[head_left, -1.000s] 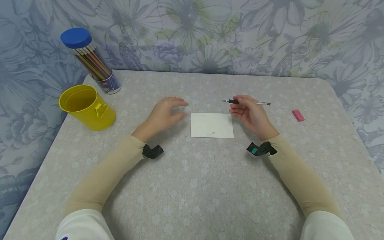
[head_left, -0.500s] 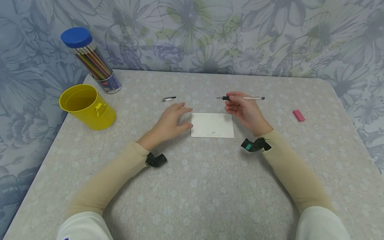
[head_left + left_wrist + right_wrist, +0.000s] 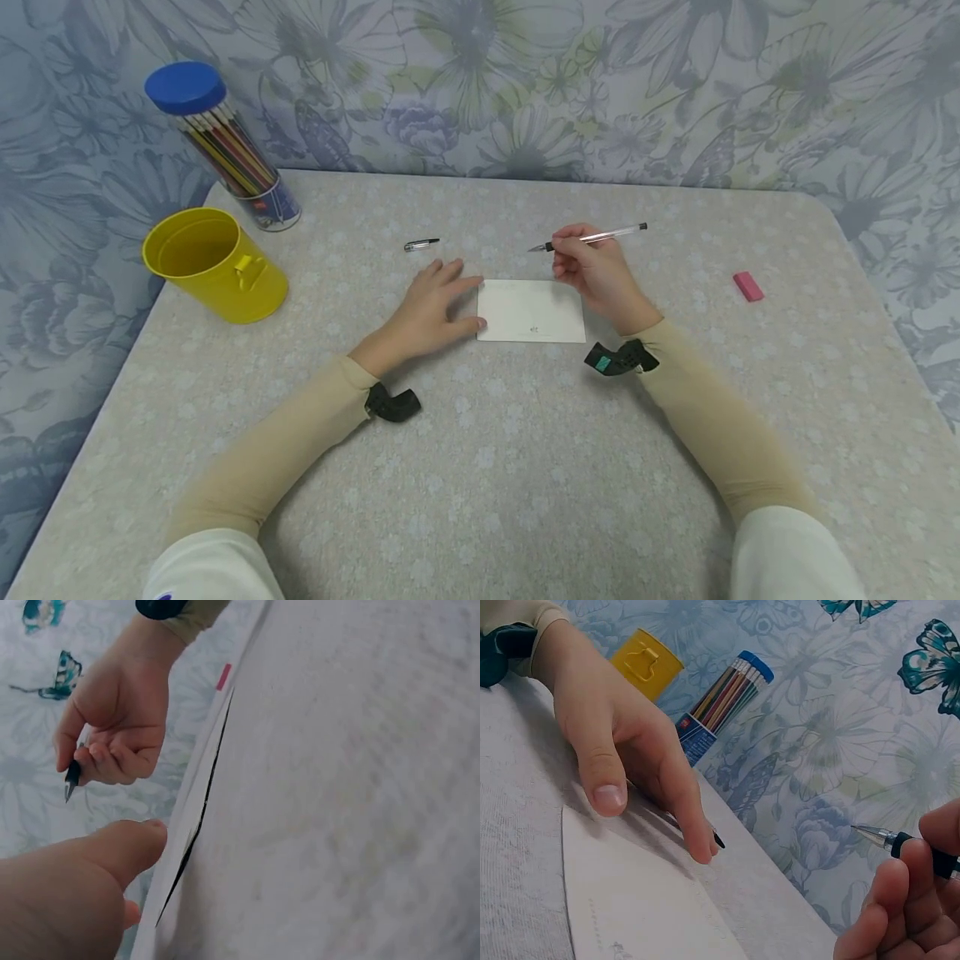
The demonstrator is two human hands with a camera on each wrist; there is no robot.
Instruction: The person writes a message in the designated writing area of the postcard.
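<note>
A blank cream card [image 3: 531,311] with a small print mark lies flat on the table. My left hand [image 3: 423,318] is at its left edge, fingers spread, with thumb and index finger over the border; whether they press on it I cannot tell. Over the card's far right corner, my right hand [image 3: 597,279] pinches a clear-barrelled pen [image 3: 617,234] near its black grip. The pen's bare metal tip [image 3: 871,835] points left and stays off the card. Behind my left hand lies the pen cap [image 3: 422,245], also partly visible past the fingers in the right wrist view.
At the far left stand a yellow pail [image 3: 251,292] and a blue-lidded tube of pencils [image 3: 234,158]. A pink eraser [image 3: 747,286] lies to the right. A floral-papered wall [image 3: 480,92] rises behind the table's back edge [image 3: 637,185].
My left hand has moved right and nearer to me, onto the card's edge, uncovering the pen cap. The right hand has shifted left with the pen, whose rear end now tilts farther back.
</note>
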